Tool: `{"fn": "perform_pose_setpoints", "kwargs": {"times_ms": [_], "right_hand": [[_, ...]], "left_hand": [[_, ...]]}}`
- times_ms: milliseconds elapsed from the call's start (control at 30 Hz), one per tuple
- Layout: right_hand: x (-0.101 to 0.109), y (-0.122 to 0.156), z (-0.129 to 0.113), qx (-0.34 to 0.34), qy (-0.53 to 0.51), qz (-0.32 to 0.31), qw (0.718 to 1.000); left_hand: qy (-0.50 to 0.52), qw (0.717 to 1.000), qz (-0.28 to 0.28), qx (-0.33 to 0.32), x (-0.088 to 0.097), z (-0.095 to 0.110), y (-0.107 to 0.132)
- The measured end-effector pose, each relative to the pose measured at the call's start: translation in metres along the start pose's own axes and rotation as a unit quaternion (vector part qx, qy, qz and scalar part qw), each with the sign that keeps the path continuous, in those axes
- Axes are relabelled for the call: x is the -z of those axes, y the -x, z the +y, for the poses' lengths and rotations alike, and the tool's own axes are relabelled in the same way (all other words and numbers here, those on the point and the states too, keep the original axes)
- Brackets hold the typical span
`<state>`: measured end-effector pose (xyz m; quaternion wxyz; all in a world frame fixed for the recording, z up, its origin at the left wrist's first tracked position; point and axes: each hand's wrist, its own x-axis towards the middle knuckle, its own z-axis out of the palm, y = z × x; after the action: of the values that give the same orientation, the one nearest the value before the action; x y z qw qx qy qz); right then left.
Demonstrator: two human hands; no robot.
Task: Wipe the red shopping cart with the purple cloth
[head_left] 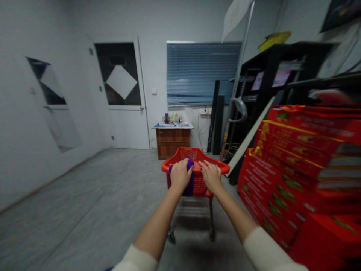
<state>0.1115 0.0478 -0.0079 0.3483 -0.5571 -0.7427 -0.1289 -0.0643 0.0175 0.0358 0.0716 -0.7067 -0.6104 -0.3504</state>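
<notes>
In front of me stands a red plastic shopping cart (222, 166) with a basket on a metal wheeled frame. A purple cloth (189, 186) hangs over its near edge. My left hand (180, 174) is closed over the cloth on that edge, with a bit of purple showing beside the thumb. To the right, my right hand (211, 174) lies over the same edge, fingers stretched forward and slightly apart, touching the red plastic. The inside of the basket is mostly hidden behind my hands.
Red printed boxes (282, 180) are stacked close on the right, by a black shelf (282, 52). Ahead are a wooden cabinet (173, 141) with small items on top and a white door (128, 128). Grey concrete floor (84, 195) stretches left to the wall.
</notes>
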Motion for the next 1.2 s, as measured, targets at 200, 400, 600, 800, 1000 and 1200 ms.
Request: {"fn": "perform_pose_setpoints", "kwargs": {"times_ms": [200,400,600,800,1000,1200], "right_hand": [[-0.001,0.004,-0.007,-0.005,-0.001,0.002,1.000],[0.007,0.003,-0.002,0.028,-0.009,-0.038,0.999],[0.029,-0.002,0.041,0.036,0.009,-0.062,0.997],[0.029,0.000,0.036,0.017,-0.019,-0.081,0.996],[0.033,0.004,0.030,0.028,-0.034,-0.086,0.995],[0.028,0.005,0.018,0.042,-0.053,-0.089,0.994]], "left_hand": [[-0.013,0.999,0.009,0.047,0.002,-0.012,-0.001],[0.008,0.999,0.015,-0.036,-0.004,0.007,0.000],[-0.006,1.000,-0.019,0.000,0.012,-0.013,-0.006],[-0.012,0.998,-0.027,-0.059,-0.001,0.028,-0.008],[-0.027,0.992,-0.105,-0.060,0.010,0.021,-0.025],[-0.087,0.991,-0.097,0.015,0.007,0.031,-0.025]]}}
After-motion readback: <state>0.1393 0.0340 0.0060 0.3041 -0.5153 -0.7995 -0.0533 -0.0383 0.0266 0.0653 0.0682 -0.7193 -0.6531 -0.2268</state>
